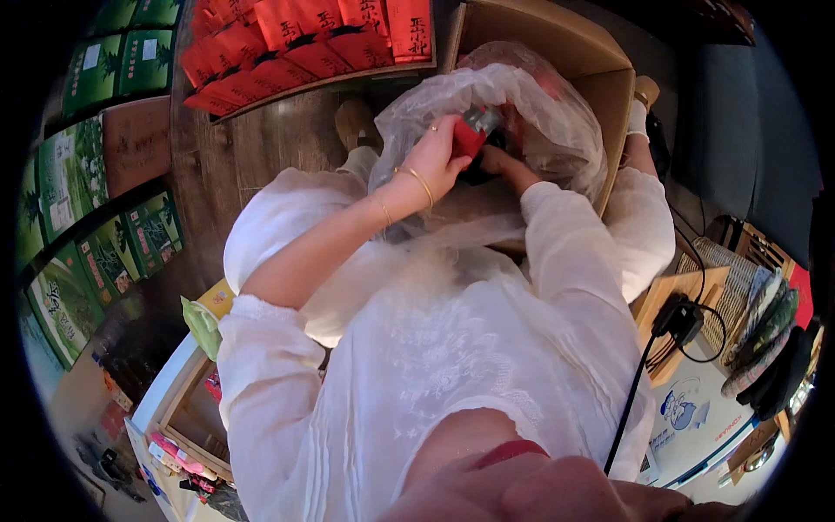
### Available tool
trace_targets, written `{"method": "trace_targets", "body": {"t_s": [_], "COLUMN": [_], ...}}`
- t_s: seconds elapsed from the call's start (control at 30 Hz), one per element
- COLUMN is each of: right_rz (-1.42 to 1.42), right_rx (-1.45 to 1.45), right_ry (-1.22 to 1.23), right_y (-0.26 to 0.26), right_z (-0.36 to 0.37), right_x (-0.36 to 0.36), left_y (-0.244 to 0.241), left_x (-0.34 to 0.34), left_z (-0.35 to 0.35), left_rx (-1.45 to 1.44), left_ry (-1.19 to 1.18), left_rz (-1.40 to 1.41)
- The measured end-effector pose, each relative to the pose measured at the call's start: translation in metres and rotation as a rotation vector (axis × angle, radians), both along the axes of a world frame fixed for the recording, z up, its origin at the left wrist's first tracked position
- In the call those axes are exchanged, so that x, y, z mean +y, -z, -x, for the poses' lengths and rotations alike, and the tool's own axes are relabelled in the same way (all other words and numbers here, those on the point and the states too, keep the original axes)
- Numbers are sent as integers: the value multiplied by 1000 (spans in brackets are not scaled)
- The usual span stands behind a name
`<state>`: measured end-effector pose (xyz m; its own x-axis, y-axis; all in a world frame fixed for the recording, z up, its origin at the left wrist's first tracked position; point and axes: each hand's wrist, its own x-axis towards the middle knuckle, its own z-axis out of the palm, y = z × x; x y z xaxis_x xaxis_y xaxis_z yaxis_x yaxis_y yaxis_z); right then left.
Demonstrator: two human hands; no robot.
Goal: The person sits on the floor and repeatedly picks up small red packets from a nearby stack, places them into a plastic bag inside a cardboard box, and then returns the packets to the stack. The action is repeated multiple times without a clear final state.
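My left hand point(434, 153), with a ring and gold bracelets, grips a small red packet point(467, 136) that has a shiny silvery end. Just right of it, my right hand point(501, 160) reaches into the mouth of a clear plastic bag point(554, 124). Shadow and the packet hide its fingers, so whether it holds anything does not show. The bag lines an open cardboard box point(616, 98) standing between my legs. Red things show dimly through the plastic, too blurred to name.
Rows of upright red packets point(306, 52) fill a shallow carton at the upper left. Green printed boxes point(72, 176) are stacked along the left. At right, a black cable with plugs point(678, 320) hangs beside a wooden board point(708, 284) and a white box point(691, 417).
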<state>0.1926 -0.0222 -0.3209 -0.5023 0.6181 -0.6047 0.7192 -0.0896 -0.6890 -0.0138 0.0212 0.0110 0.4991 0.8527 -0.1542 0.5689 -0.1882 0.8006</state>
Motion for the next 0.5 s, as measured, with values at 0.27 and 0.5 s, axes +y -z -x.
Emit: {"method": "trace_targets", "body": {"t_s": [0.27,0.5], "right_rz": [-344,-304], "right_rx": [45,72], "right_ry": [330,356], "right_y": [135,118], "right_z": [48,47], "right_x": [-60,-61], "left_y": [3,6], "left_x": [11,10], "left_z": [-4,-6], "left_rx": [-11,-44], "left_ry": [60,53], "left_rz": [158,80]}}
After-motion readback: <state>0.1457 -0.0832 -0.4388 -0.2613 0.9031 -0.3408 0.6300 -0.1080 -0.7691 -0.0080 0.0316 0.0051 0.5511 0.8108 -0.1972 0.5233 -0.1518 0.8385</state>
